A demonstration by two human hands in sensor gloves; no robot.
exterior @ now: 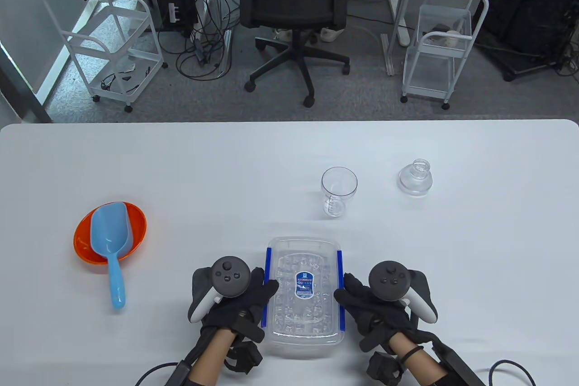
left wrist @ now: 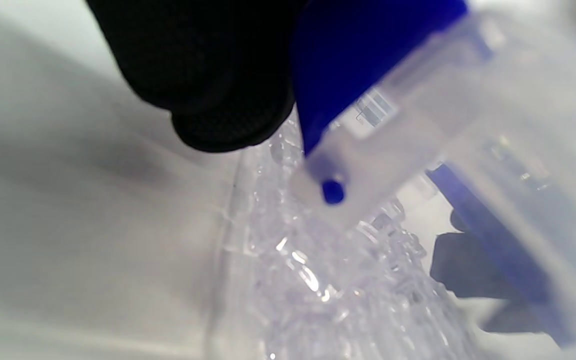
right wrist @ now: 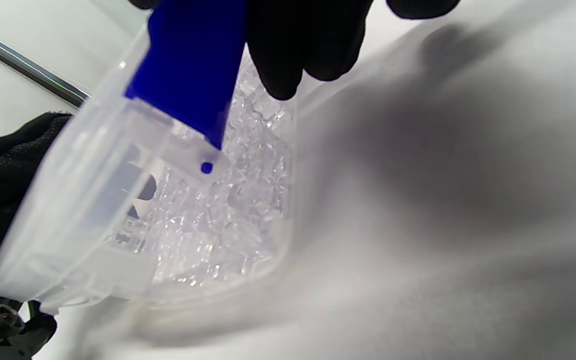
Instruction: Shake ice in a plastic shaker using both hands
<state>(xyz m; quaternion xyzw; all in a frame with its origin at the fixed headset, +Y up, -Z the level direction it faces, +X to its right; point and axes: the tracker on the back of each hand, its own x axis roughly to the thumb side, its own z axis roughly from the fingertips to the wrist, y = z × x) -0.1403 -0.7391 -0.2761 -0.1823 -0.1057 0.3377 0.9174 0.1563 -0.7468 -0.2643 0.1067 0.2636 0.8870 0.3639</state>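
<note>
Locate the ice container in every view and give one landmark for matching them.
Table view: the ice container sits at bottom centre, between the left hand and right hand.
Left wrist view: ice container fills the right half, its lid lifted over the ice.
Right wrist view: ice container fills the left half.
Shared landmark: the blue latches on its sides.

The table view looks steeply down across the counter (exterior: pixel 181 169) toward the floor beyond. Both wrist views sit very close and low, each tilted, facing inward at one blue latch of the ice box (exterior: pixel 303 291) (left wrist: pixel 368 280) (right wrist: pixel 208 220). All three views share that box.
</note>
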